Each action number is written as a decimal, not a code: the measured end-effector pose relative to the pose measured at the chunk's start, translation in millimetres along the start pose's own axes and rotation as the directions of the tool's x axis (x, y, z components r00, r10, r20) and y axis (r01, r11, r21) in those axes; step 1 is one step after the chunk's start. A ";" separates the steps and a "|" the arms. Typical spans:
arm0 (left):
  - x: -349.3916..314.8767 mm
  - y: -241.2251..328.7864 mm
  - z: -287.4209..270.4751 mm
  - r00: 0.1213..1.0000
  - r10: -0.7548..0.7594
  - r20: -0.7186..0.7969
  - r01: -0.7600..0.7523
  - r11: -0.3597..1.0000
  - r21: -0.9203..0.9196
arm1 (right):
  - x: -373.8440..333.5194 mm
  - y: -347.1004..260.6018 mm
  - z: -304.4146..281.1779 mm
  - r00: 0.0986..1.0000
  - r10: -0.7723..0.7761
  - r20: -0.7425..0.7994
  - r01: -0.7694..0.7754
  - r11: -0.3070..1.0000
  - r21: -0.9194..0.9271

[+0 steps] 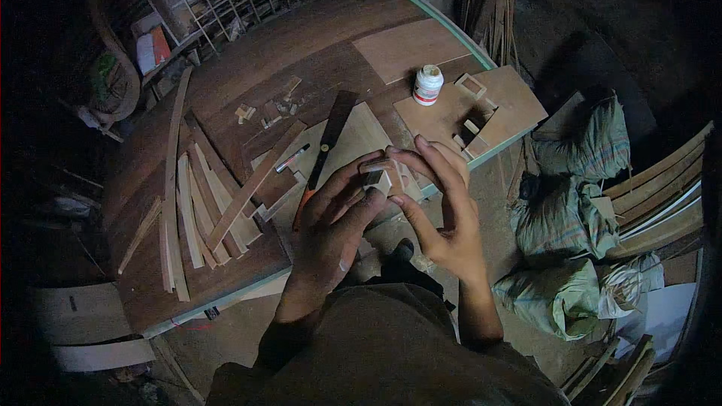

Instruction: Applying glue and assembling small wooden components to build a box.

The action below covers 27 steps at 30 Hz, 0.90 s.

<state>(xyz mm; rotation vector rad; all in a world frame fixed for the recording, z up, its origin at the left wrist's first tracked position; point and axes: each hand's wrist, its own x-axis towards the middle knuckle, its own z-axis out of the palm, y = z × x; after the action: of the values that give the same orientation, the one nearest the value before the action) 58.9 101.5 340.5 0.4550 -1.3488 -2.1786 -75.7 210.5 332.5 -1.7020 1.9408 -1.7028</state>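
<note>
Between my two hands, above the near edge of the workbench, I hold a small wooden frame (385, 177) made of short pale pieces. My left hand (336, 210) grips its left side with the fingers bent round it and the thumb on the near edge. On the other side my right hand (444, 207) pinches it, thumb below and fingers curved over the top. Parts of the frame are covered by the fingers. Just left of my hands lies a handsaw (333, 131) with a dark blade and an orange handle.
Wood strips (197, 203) lie fanned out on the bench's left. A marker pen (292, 159) and small offcuts (280, 110) are scattered mid-bench. At right, an open white bottle (429, 86) stands by another small wooden frame (471, 86). Green woven sacks (564, 218) sit on the floor.
</note>
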 end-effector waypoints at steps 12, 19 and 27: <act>-0.4 -11.6 11.6 0.995 0.056 -0.082 -0.062 0.996 -0.072 | -16.7 -12.2 27.9 0.992 0.104 -0.074 -0.090 0.981 0.175; -1.1 -18.0 4.9 0.974 0.229 -0.005 -0.204 0.877 0.436 | -20.1 -19.1 29.5 0.984 0.170 -0.054 -0.159 0.973 0.167; -0.4 -21.0 5.5 0.989 0.105 -0.100 -0.110 0.993 -0.048 | -45.1 -34.5 34.3 0.949 0.311 -0.055 -0.295 0.935 0.195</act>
<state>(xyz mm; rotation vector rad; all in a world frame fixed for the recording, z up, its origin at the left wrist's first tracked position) 50.7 113.2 324.2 0.4517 -1.2318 -2.0722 -13.2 227.3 317.9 -1.2133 1.8901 -1.7942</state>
